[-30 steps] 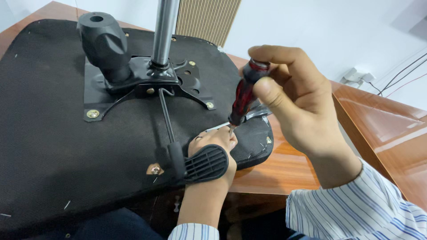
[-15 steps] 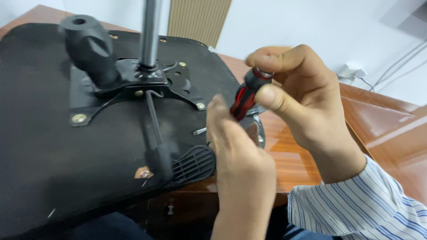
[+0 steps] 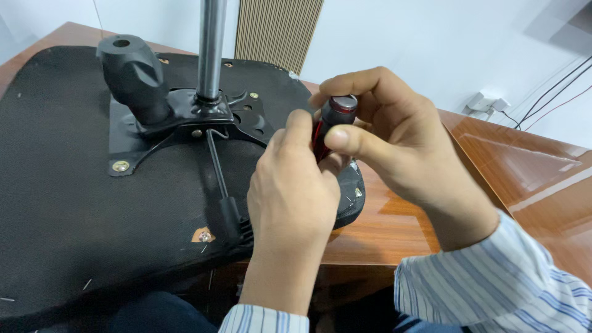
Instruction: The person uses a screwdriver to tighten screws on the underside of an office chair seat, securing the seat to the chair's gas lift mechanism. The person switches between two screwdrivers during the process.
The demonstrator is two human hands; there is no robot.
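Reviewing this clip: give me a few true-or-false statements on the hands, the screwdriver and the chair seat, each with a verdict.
1. Both hands grip the screwdriver. True: the left hand and right hand close around its red-and-black handle.
2. The chair seat lies underside up on a wooden table. True.
3. The metal column lies flat on the table. False: it stands upright from the seat's black plate.
4. The sleeves are plain black. False: the sleeve is blue-and-white striped.

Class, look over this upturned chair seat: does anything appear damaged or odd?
Yes. The black fabric underside has a small tear near the front edge showing tan material beneath, and loose staples stick out nearby.
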